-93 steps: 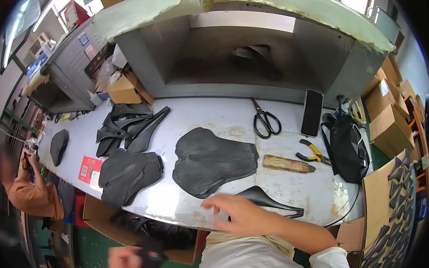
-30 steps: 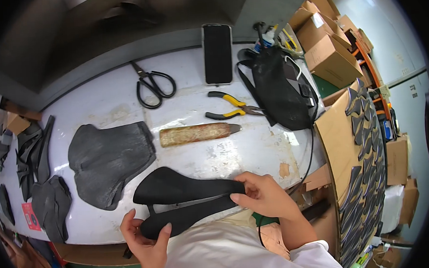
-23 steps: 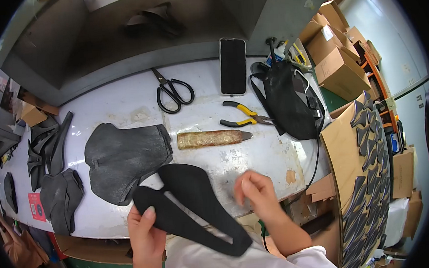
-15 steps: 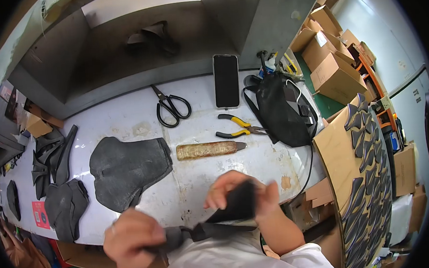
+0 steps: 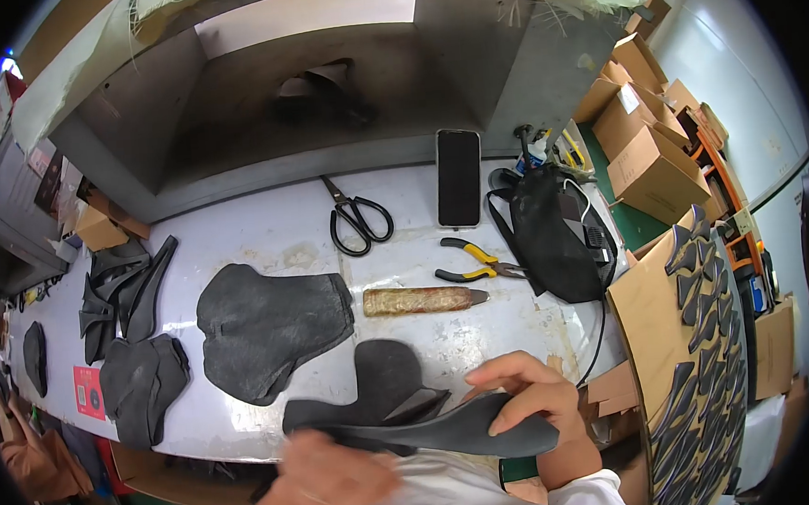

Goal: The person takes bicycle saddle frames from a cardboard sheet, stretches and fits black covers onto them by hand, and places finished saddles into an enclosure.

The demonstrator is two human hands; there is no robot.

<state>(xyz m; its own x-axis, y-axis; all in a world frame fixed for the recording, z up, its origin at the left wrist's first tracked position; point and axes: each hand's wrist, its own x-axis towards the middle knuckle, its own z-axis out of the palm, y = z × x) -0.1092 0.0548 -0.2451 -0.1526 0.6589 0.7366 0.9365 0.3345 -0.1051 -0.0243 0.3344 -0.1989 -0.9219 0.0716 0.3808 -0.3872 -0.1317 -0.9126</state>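
While the right hand (image 5: 551,399), half curled, holds a black piece (image 5: 466,431), the left hand (image 5: 339,474) overlaps it, grip too blurred to tell.

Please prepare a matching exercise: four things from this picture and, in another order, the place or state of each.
1. dark, thin curved piece
2. black rectangular phone
3. black-and-yellow metal pliers
4. red printed card

A. tip beside the black fabric bag
B. next to dark grey layered pieces
C. held in the right hand
D. screen dark

1-C; 2-D; 3-A; 4-B
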